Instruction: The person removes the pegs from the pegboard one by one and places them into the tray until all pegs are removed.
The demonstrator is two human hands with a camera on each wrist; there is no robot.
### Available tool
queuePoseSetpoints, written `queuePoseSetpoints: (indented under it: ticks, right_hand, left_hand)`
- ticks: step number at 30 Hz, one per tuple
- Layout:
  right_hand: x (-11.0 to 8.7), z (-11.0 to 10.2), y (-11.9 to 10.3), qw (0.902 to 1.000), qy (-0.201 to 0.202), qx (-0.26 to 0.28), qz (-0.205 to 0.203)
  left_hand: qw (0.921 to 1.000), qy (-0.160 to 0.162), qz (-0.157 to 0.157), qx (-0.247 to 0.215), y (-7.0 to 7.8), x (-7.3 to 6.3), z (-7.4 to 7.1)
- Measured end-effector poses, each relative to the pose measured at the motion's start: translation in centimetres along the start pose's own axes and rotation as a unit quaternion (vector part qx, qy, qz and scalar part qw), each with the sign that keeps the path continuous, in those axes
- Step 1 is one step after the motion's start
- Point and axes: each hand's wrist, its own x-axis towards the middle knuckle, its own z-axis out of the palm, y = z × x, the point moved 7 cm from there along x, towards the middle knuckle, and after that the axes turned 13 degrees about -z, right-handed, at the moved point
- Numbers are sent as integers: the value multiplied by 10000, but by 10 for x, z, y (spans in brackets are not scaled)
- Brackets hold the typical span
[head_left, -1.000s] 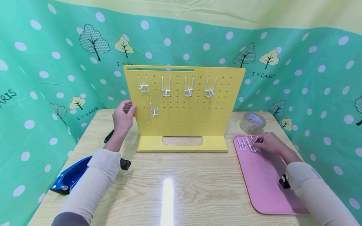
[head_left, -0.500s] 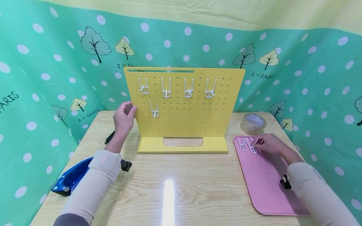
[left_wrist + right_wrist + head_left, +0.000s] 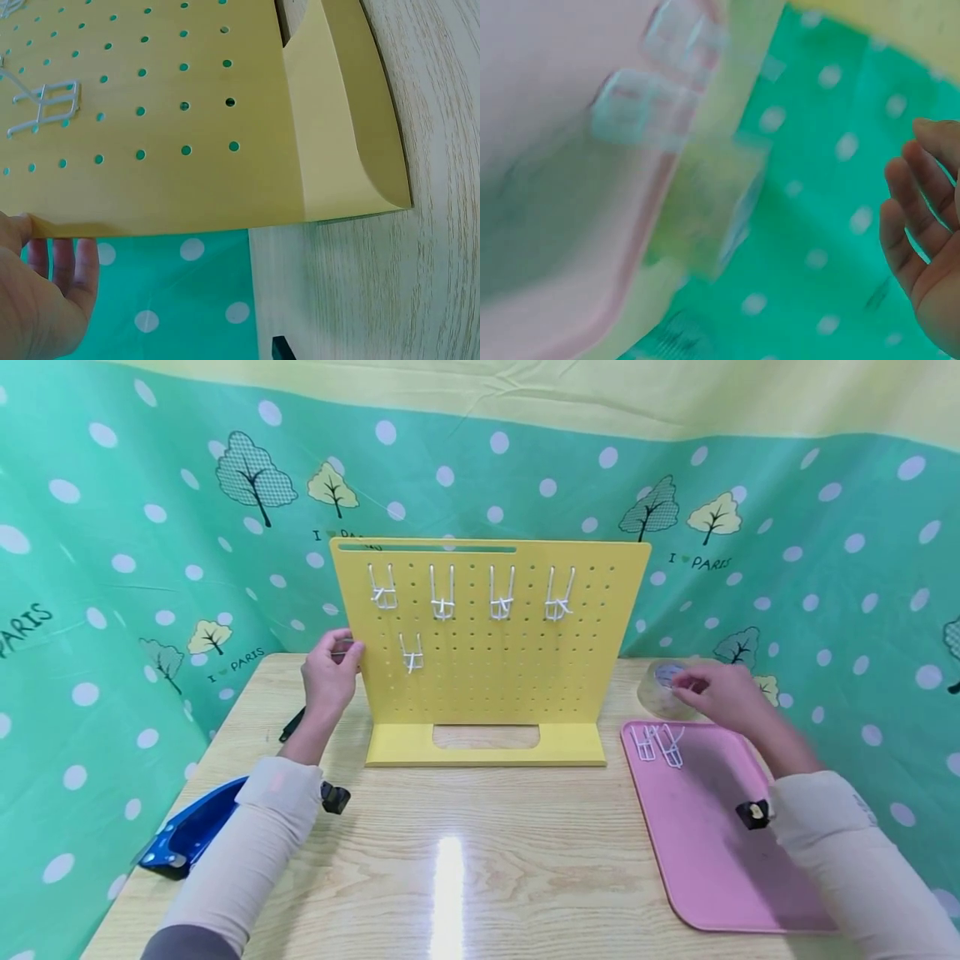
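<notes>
Gripping the left edge of the yellow board [image 3: 480, 672] with the left hand [image 3: 328, 675], pressing the thumb on the front side and tucking the bent fingers behind. Seeing the board standing up on the table [image 3: 540, 843] on its own flat foot, showing little holes and a long slot near the top. Finding five white hooks [image 3: 557, 607] hanging on the board: four in a row up high, and one lower down, between the first two from the left.

Holding the right hand [image 3: 720, 695] up in front of the clear tape [image 3: 651, 695], hiding part of the roll. Bending these fingers and bringing the tips close to the thumb, narrow, not wide. Not being able to tell whether pinching something small there.

Seeing two other white hooks [image 3: 669, 750] lying just beside each other on the pink tray [image 3: 705, 835], in its far left corner. Seeing the tape sitting on the table just behind the tray.

Spotting a blue thing [image 3: 191, 827] on the left, partly hiding under the left sleeve [image 3: 279, 806], and a black thing [image 3: 292, 725] lying near the left arm. Seeing a green curtain [image 3: 525, 514] hanging behind, showing pale dots and trees.
</notes>
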Motion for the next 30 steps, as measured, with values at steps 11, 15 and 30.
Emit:
queuePoseSetpoints:
  ticks: [11, 15, 30]
  right_hand:
    - [68, 24, -100, 9911, 551, 428, -1130]
    - [91, 37, -134, 9837, 787, 647, -1479]
    - [176, 83, -243, 9698, 1357, 403, -1987]
  left_hand:
    - [10000, -38, -1, -67, 1, -2, 0]
    - [9999, -63, -30, -98, 0, -1, 1]
    - [9999, -89, -19, -116, 2, -1, -1]
